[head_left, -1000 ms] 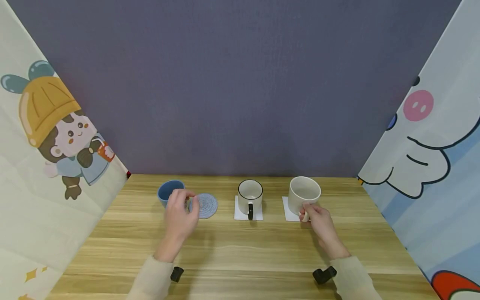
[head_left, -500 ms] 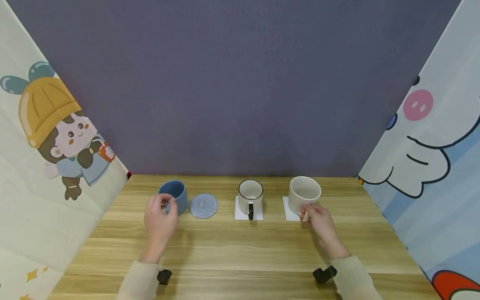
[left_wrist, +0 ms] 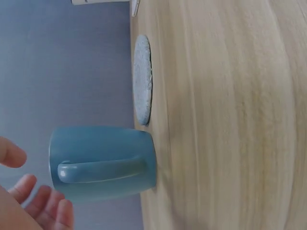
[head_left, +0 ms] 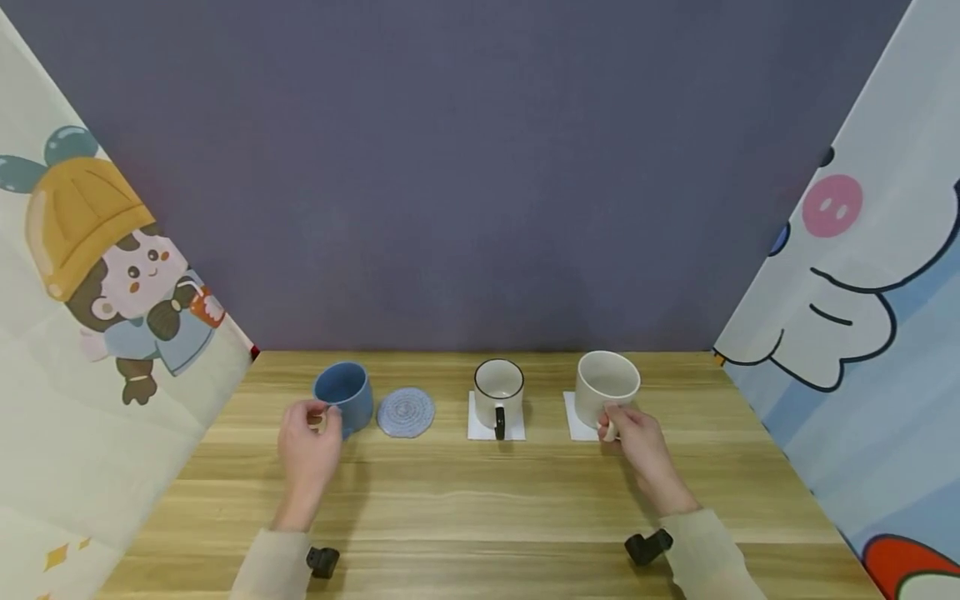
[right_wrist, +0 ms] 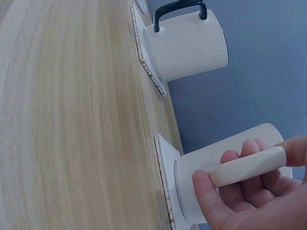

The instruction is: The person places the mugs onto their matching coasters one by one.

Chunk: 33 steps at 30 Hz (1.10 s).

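One left hand (head_left: 309, 443): fingers loosely bent, thumb parted from them, nothing held; fingertips near the handle of a blue mug, contact not certain.

One blue mug (head_left: 357, 406): upright on the wooden table (head_left: 465, 517), ahead and to the right of the left hand, handle turned toward the person.

One round coaster (head_left: 406, 412): blue-grey, flat, farther right of the left hand, just beyond the blue mug.

One right hand (head_left: 643, 446): fingers curled round the handle of a cream mug.

One cream mug (head_left: 592, 400): ribbed, upright on a square white coaster (head_left: 574, 423), ahead and slightly to the left of the right hand.

One black-handled mug (head_left: 490, 407): white, dark-rimmed, upright between the two hands and ahead of them, on a second white coaster (head_left: 516, 431); handle toward the person.

One printed sheet (head_left: 60, 400): left of the left hand, cartoon child in a yellow hat.
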Available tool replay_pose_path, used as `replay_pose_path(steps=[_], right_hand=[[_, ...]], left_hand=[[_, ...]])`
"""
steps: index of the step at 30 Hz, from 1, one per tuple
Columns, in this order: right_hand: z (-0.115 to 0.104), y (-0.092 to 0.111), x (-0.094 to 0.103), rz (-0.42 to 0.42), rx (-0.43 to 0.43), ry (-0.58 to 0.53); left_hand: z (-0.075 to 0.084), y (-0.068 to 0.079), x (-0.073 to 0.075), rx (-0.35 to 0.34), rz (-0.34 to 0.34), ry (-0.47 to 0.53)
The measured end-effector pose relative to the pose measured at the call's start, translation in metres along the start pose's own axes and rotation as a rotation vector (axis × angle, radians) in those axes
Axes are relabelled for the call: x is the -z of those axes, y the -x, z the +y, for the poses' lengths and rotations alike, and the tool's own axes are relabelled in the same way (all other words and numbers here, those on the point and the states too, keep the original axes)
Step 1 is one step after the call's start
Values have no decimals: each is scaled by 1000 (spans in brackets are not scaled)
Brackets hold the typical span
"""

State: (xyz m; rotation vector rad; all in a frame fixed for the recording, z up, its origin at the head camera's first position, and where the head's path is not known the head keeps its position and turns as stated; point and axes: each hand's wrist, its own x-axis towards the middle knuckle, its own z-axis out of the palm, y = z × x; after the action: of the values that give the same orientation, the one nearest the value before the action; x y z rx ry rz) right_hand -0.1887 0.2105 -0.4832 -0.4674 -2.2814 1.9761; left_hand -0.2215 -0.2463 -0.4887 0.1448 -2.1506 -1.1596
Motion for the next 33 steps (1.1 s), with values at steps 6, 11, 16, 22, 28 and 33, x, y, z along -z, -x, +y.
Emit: replay_pose_path(steps=[6,11,16,22,28,33], right_hand=[[1,-1,-1,3,10,4],[1,-2,-2,5,13,-4],[2,-2,-2,8,13,-2],[2,-1,-2,7,15,1],[1,0,-2,9,20,-1],[2,0,-3,28,20,10]], left_hand=[[-3,1,-2,200,-81,-3],[-7,0,-2,332,-147,40],[-15,-1,0,421,-230,48],[-17,-4,1,494,-302,145],[-22,-9,1,602,-346,390],[-26,-11,0,657,-398,527]])
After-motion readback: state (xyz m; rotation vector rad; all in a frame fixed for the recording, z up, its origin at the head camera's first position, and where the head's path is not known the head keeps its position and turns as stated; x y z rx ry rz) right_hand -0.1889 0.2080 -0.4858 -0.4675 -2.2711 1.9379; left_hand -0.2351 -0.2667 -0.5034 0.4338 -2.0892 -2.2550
